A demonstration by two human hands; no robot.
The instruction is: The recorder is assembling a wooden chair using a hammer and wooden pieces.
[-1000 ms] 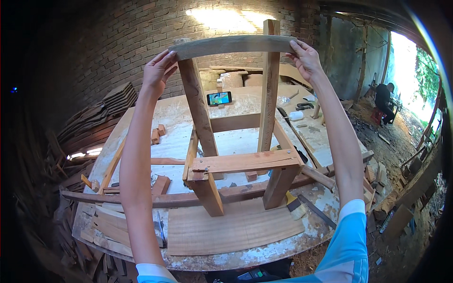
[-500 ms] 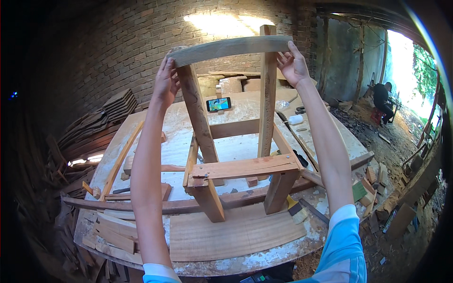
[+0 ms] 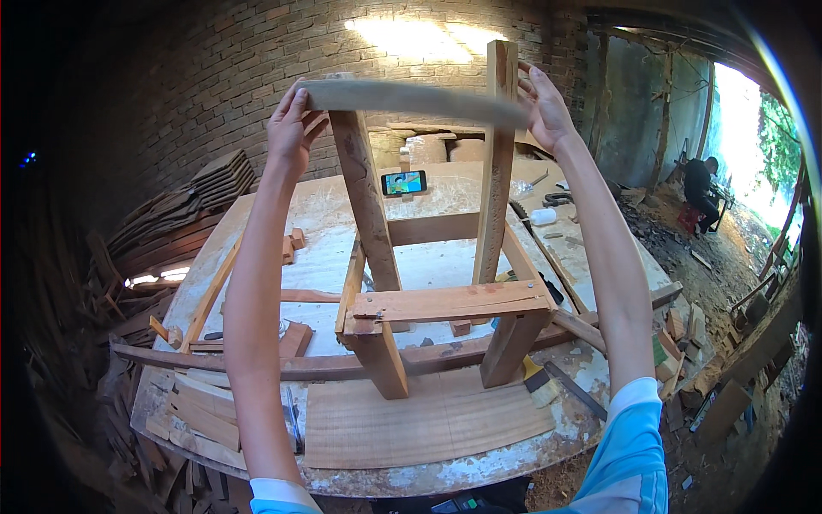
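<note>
A curved wooden slat (image 3: pixel 402 98) spans the tops of two upright posts of a wooden chair frame (image 3: pixel 454 301). My left hand (image 3: pixel 294 128) pinches the slat's left end beside the left post (image 3: pixel 364 188). On the other side, my right hand (image 3: pixel 550 111) is raised next to the right post (image 3: pixel 497 171), fingers apart, near the slat's blurred right end. That end passes in front of the right post and sits lower than the left one. The frame stands on the worktable with its front rail toward me.
A phone (image 3: pixel 403 182) is propped up on the worktable (image 3: pixel 428 193). A long curved timber (image 3: pixel 321 368) and a flat board (image 3: pixel 368 428) lie around the frame's legs. A brush (image 3: pixel 539 385) is at the right. Stacked wood (image 3: pixel 218 184) stands left; a seated person (image 3: pixel 700 193) is far right.
The slat's right end has dropped and blurred, and my right hand's fingers have come off it. My left hand still grips the other end. The whole view has shifted slightly.
</note>
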